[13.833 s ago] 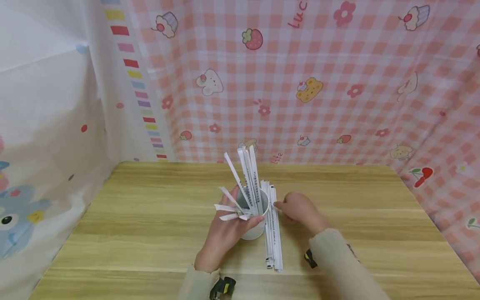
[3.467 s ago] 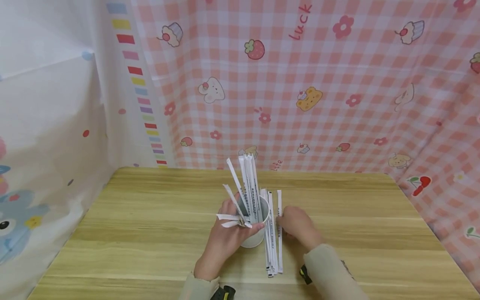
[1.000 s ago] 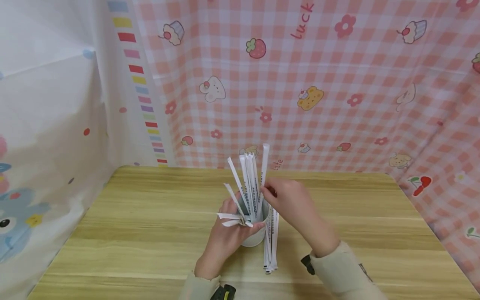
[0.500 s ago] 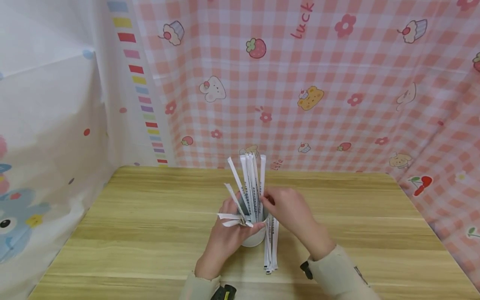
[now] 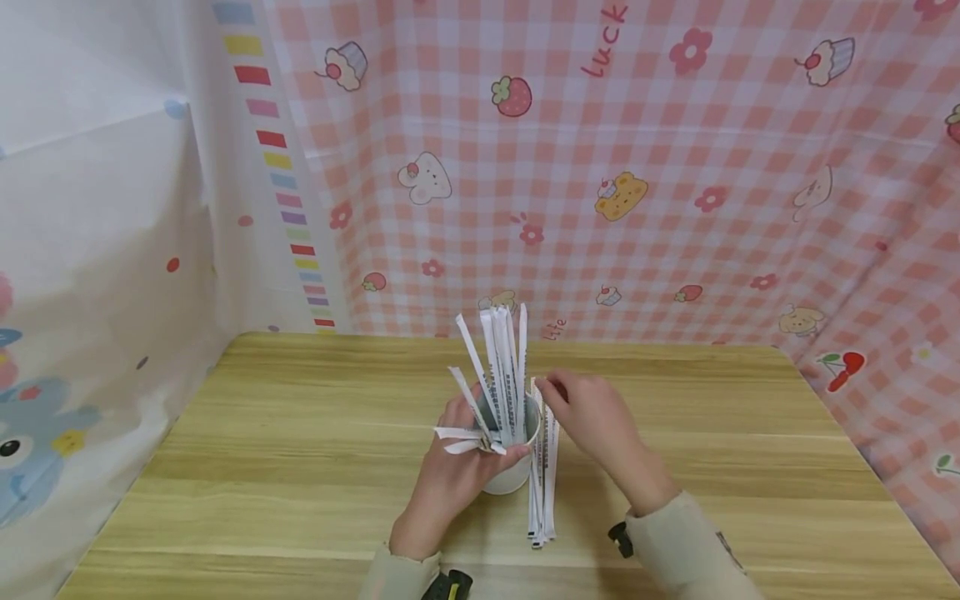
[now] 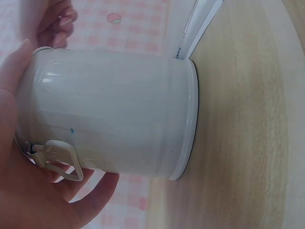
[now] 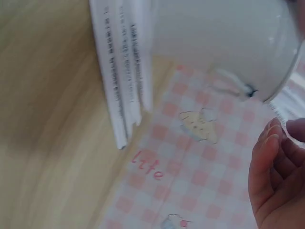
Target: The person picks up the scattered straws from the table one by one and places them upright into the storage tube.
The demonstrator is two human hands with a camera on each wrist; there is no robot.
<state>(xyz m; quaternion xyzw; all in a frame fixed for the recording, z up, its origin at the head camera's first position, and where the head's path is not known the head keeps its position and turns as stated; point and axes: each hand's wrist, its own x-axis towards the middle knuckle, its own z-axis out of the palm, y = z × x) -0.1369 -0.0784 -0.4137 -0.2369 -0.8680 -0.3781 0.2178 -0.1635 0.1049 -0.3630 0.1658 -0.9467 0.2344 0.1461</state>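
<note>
My left hand (image 5: 459,467) grips a small white metal pail (image 5: 506,481) by its upper part, the thumb along the near rim. The pail tilts slightly, and a small wire handle (image 6: 66,160) shows on its side in the left wrist view. Several paper-wrapped straws (image 5: 497,367) stand in it, with shorter wrapper ends (image 5: 459,433) sticking out over the left rim. Right of the rim is my right hand (image 5: 597,421), fingers loosely curled and holding nothing. Below it a bundle of wrapped straws (image 5: 543,492) lies on the table alongside the pail.
The wood-patterned table (image 5: 300,467) ends at a pink checked cloth (image 5: 570,125) hung behind it. A white printed cloth (image 5: 97,208) hangs on the left. Dark straps (image 5: 448,585) sit at both wrists.
A wrapped straw from the table bundle has gone upright into the pail. My right hand has let go of it and moved slightly right, off the rim. The left hand keeps its hold.
</note>
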